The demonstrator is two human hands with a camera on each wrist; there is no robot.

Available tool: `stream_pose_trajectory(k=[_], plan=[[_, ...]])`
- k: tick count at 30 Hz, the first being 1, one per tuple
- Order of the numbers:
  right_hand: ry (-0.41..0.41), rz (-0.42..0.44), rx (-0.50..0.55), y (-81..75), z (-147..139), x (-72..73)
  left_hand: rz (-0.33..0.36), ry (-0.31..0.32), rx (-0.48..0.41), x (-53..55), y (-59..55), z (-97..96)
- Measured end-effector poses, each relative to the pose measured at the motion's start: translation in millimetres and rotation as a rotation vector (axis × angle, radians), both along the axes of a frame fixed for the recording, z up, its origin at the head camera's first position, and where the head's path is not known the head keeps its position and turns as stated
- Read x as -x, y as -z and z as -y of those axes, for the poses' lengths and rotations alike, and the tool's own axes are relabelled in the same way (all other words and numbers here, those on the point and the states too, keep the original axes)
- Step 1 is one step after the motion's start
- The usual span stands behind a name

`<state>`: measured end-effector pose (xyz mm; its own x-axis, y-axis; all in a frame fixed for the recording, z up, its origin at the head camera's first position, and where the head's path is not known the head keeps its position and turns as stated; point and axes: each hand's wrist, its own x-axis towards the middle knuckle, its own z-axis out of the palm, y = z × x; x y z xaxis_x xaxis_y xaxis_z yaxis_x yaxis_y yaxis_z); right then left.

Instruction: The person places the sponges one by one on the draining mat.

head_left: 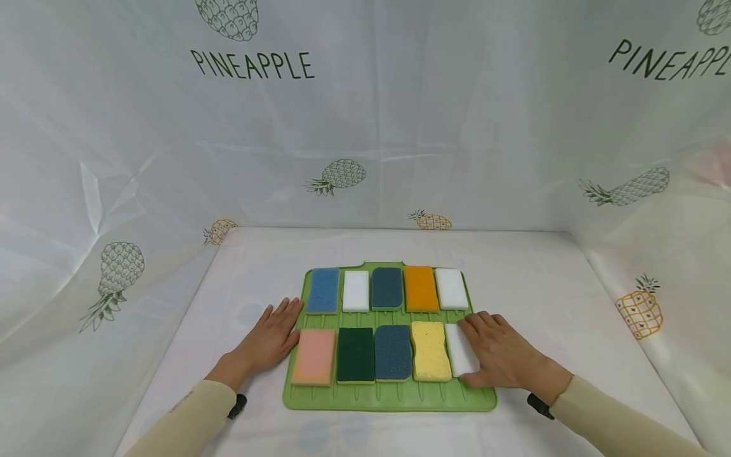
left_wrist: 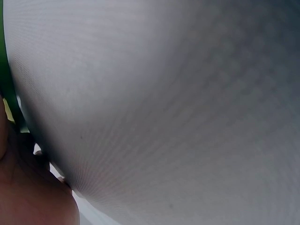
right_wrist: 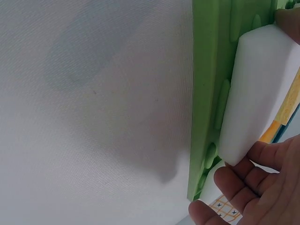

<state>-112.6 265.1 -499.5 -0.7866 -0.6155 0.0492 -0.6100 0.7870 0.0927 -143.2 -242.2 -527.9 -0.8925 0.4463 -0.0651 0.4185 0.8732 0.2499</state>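
Note:
A green ribbed mat [head_left: 394, 401] carries two rows of sponges. My right hand [head_left: 502, 352] is at the front row's right end, over a white sponge [head_left: 461, 349]. The right wrist view shows thumb and fingers at opposite ends of that white sponge [right_wrist: 255, 84], gripping it lengthwise. Palm down, my left hand [head_left: 268, 339] rests at the mat's left edge, fingers extended and thumb close to a pink sponge [head_left: 314, 357]. The left wrist view shows mostly tabletop, with only part of the hand [left_wrist: 37, 197] at lower left.
Beside the gripped sponge are a yellow wavy sponge [head_left: 431, 351], a dark blue one [head_left: 393, 352] and a dark green one [head_left: 355, 355]. The back row holds blue [head_left: 323, 290], white [head_left: 356, 291], dark blue [head_left: 387, 287], orange [head_left: 421, 288] and white [head_left: 451, 288] sponges. A pineapple-print sheet [head_left: 394, 114] hangs behind.

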Motion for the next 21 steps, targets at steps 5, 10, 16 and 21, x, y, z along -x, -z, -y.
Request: stream_pose_trajectory(k=[5, 10, 16, 21], plan=[[0.008, 0.021, -0.009, 1.1, 0.5, 0.6, 0.002, -0.003, 0.005, 0.2, 1.6, 1.3], [0.024, 0.068, -0.007, 0.0, 0.6, 1.8, 0.003, -0.009, 0.006, -0.4, 1.6, 2.2], [0.053, 0.134, 0.029, -5.3, -2.3, 1.2, 0.004, -0.004, 0.008, -0.9, -0.5, 2.4], [0.078, 0.100, 0.084, -8.6, -8.3, 1.6, 0.015, 0.004, 0.018, -1.5, -2.5, 2.7]])
